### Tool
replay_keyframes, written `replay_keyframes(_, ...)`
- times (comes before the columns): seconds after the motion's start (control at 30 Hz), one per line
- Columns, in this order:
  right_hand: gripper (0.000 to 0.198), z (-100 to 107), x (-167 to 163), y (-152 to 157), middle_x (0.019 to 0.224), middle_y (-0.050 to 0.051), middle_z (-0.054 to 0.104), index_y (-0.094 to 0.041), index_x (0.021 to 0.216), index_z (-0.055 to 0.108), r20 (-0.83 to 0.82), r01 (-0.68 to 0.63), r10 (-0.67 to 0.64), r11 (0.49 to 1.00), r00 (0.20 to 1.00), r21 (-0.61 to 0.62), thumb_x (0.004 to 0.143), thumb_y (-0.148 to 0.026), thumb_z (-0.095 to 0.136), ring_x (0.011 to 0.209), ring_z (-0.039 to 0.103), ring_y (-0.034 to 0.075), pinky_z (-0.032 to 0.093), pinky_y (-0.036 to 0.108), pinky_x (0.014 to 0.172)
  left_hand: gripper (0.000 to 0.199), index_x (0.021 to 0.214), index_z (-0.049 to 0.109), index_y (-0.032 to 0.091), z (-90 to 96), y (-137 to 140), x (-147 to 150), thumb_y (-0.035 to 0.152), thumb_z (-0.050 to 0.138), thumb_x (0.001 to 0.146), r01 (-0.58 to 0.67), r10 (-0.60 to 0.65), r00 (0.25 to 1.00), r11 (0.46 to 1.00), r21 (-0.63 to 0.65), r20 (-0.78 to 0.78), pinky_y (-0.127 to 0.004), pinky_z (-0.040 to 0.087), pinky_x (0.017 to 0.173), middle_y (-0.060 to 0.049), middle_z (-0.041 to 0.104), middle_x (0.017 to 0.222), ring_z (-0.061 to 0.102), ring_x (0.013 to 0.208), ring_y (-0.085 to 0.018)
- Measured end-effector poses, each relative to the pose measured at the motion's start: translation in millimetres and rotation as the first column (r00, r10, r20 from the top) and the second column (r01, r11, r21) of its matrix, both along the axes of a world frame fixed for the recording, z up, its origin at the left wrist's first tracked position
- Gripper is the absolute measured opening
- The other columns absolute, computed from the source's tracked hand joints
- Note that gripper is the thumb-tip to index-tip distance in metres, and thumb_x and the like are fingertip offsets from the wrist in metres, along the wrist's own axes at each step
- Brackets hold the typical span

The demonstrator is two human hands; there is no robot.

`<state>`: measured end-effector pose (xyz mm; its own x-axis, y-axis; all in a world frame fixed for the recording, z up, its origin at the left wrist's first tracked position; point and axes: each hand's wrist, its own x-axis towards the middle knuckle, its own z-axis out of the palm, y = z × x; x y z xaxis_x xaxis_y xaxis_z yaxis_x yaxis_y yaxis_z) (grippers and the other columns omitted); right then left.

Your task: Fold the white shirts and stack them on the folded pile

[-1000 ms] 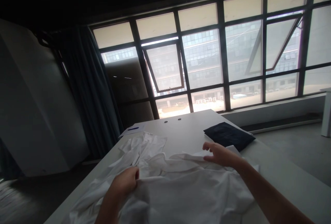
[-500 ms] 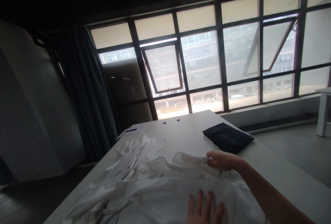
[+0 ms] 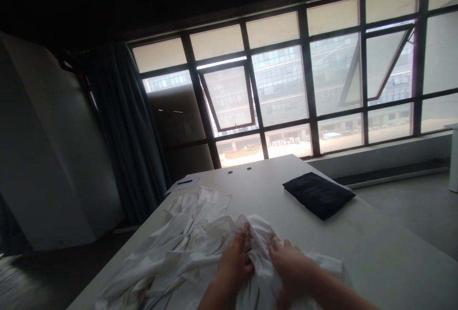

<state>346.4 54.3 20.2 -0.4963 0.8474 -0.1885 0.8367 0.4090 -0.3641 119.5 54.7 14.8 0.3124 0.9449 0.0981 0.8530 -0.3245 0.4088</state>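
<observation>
A crumpled white garment [image 3: 179,248] lies across the near part of the white table [image 3: 257,188]. My left hand [image 3: 236,255] is on its middle, fingers pointing away from me and closed on a bunched fold. Just to the right, my right hand [image 3: 291,264] grips the same cloth from the other side, slightly blurred. Between the two hands the fabric is gathered into a raised ridge. Parts of the fingertips are hidden in the folds.
A folded dark cloth packet [image 3: 318,194] rests on the table's right side. At the far left corner a pen [image 3: 185,182] lies on white paper [image 3: 195,182]. Two round cable holes sit near the far edge. Blue curtain [image 3: 125,133] and windows stand beyond.
My right hand has moved left and nearer, drawing the garment's right part inward. My left hand, flat with fingers spread before, has moved forward and left and now grasps the cloth.
</observation>
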Motion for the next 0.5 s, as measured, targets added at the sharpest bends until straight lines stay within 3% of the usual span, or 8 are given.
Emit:
replay_keyframes(0.1, 0.075, 3.1, 2.9, 0.3, 0.126, 0.017, 0.068, -0.022, 0.129, 0.068, -0.082, -0.051, 0.057, 0.996, 0.995, 0.074, 0.055, -0.020, 0.077, 0.106, 0.067, 0.038, 0.053, 0.046, 0.092, 0.124, 0.165, 0.005, 0.022, -0.1, -1.2, -7.4, 0.032, 0.079, 0.067, 0.039, -0.037, 0.999, 0.998, -0.042, 0.039, -0.046, 0.042, 0.111, -0.018, 0.056, 0.147, 0.055, 0.132, -0.037)
replay_keyframes(0.2, 0.049, 27.4, 19.8, 7.5, 0.089, 0.004, 0.074, -0.025, 0.102, 0.077, -0.116, -0.136, 0.142, 0.989, 0.983, 0.057, 0.058, -0.012, 0.062, 0.078, 0.067, 0.023, 0.052, 0.033, 0.073, 0.143, 0.165, 0.003, 0.019, 2.7, -3.6, -12.2, 0.045, 0.092, 0.056, 0.090, -0.084, 0.995, 0.988, -0.121, 0.056, -0.049, 0.045, 0.108, -0.020, 0.060, 0.142, 0.057, 0.129, -0.040)
replay_keyframes(0.27, 0.042, 49.3, 31.9, 11.2, 0.077, -0.001, 0.071, -0.025, 0.094, 0.078, -0.174, -0.178, 0.172, 0.984, 0.970, -0.016, 0.057, -0.014, 0.062, 0.067, 0.061, 0.018, 0.046, 0.027, 0.063, 0.142, 0.164, 0.015, 0.021, 5.1, -5.9, -12.9, 0.052, 0.095, 0.050, 0.118, -0.114, 0.993, 0.976, -0.183, 0.032, -0.052, 0.045, 0.107, -0.020, 0.061, 0.140, 0.058, 0.127, -0.043)
replay_keyframes(0.33, 0.038, 70.8, 43.0, 11.9, 0.075, -0.002, 0.069, -0.024, 0.094, 0.078, -0.353, -0.186, 0.131, 0.974, 0.926, -0.127, 0.059, -0.018, 0.063, 0.065, 0.058, 0.016, 0.042, 0.025, 0.059, 0.129, 0.157, 0.037, 0.027, 8.9, -8.1, -11.2, 0.058, 0.095, 0.046, 0.143, -0.156, 0.987, 0.968, -0.206, -0.047, -0.056, 0.043, 0.107, -0.016, 0.062, 0.139, 0.057, 0.126, -0.045)
replay_keyframes(0.43, 0.031, 95.5, 57.0, 10.6, 0.082, 0.000, 0.070, -0.020, 0.096, 0.076, -0.704, -0.170, -0.084, 0.944, 0.705, -0.282, 0.066, -0.024, 0.066, 0.073, 0.061, 0.017, 0.044, 0.025, 0.063, 0.106, 0.144, 0.053, 0.034, 19.5, -9.3, -6.6, 0.052, 0.094, 0.049, 0.126, -0.148, 0.968, 0.985, -0.118, -0.205, -0.058, 0.042, 0.106, -0.010, 0.064, 0.133, 0.058, 0.123, -0.042)
replay_keyframes(0.5, 0.027, 105.0, 63.0, 11.1, 0.084, 0.003, 0.071, -0.018, 0.095, 0.075, -0.827, -0.118, -0.176, 0.953, 0.534, -0.278, 0.073, -0.031, 0.070, 0.079, 0.065, 0.021, 0.049, 0.029, 0.069, 0.084, 0.138, 0.058, 0.033, 28.9, -7.8, -5.4, 0.043, 0.088, 0.061, 0.066, -0.068, 0.965, 0.998, -0.016, -0.252, -0.055, 0.042, 0.104, -0.010, 0.065, 0.127, 0.057, 0.121, -0.040)
